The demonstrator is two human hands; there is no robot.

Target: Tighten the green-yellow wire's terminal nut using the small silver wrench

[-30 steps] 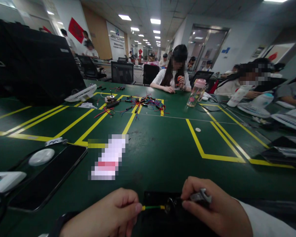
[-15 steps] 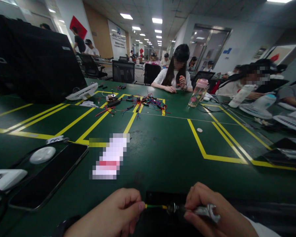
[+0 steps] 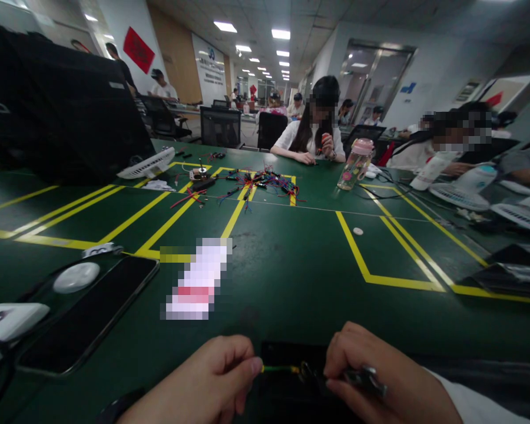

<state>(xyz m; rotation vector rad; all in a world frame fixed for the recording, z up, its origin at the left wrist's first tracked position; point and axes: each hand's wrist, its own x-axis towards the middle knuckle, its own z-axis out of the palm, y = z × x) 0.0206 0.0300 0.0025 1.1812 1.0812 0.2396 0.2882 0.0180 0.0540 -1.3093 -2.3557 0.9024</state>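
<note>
Low in the view, my left hand pinches one end of a short green-and-yellow wire between thumb and finger. The wire runs level toward my right hand. Its far end meets a dark, shiny round piece just left of my right fingertips; how they join is too dim to tell. My right fingers are closed around a metal wrench, whose jaw end pokes out below the knuckles. Behind the wire lies a black surface, partly hidden by my hands.
A phone, a white round case and a blurred-out slip lie left on the green table. Farther off are a pile of coloured wires, a bottle and a black case. A co-worker sits opposite.
My right hand has moved slightly left and turned, so the wrench's jaw now shows edge-on and darker. My left hand keeps its pinch on the wire, almost unmoved.
</note>
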